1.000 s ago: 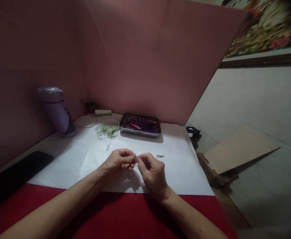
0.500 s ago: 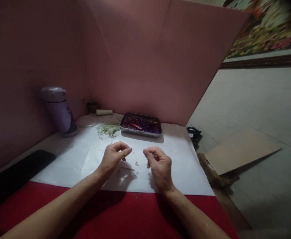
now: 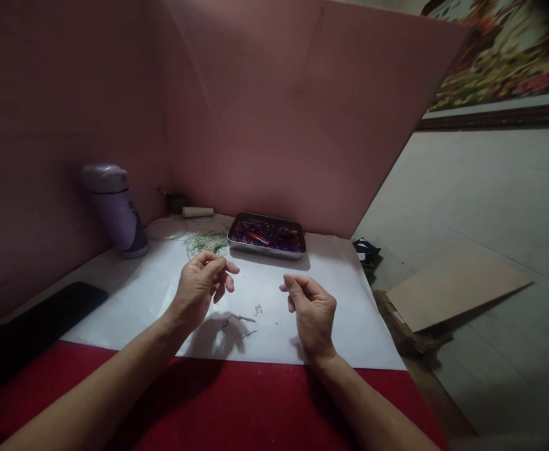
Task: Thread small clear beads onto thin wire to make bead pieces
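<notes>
Below, small shiny pieces [image 3: 258, 310] lie between loosely curled left fingers [image 3: 232, 267] and right fingers [image 3: 293, 289], any hold unclear.

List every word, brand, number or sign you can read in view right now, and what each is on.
None can be read.
Black packet beyond the table's right edge: a small white patch, possibly a label, too small to read.
Purple flask: no lettering can be made out.
Metal tray: no lettering can be made out.
</notes>
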Demonstrator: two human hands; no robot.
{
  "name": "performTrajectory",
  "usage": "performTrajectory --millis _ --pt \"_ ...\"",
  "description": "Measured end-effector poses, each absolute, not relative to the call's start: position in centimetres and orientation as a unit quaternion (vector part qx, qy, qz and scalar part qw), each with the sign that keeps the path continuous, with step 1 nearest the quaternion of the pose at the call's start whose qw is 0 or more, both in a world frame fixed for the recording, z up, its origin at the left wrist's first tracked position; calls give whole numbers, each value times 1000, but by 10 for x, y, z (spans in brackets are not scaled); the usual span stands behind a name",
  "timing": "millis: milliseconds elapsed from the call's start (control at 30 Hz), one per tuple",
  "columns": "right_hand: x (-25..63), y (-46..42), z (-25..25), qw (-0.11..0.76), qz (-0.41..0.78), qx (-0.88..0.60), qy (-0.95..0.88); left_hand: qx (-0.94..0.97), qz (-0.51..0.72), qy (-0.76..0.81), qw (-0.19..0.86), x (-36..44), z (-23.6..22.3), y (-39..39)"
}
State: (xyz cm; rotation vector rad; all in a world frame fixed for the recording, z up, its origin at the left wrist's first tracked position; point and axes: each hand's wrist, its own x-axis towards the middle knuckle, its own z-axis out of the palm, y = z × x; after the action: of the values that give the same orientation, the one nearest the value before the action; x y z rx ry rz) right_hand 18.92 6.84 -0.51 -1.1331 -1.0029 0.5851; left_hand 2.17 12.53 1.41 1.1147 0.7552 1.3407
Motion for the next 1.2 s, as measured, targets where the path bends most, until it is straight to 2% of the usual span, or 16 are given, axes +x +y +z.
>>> performTrajectory --millis 200,333,433,600,700,1033,1200 --pt "189 69 -7 671 272 -509 -466 516 580 310 549 16 15 130" --pt "186 69 -8 634 307 -516 -487 566 501 345 556 19 8 128" --pt "184 70 -12 607 385 -496 -487 623 449 346 538 27 -1 123" --pt "181 75 -20 565 572 -422 -420 648 458 311 523 38 -14 119" --pt "181 76 -23 544 618 -397 -405 642 474 321 510 38 -15 121" --pt "181 74 -21 532 590 -442 -417 671 473 343 456 36 -13 122" --pt "181 74 -18 557 563 -459 -402 633 481 359 489 36 -11 124"
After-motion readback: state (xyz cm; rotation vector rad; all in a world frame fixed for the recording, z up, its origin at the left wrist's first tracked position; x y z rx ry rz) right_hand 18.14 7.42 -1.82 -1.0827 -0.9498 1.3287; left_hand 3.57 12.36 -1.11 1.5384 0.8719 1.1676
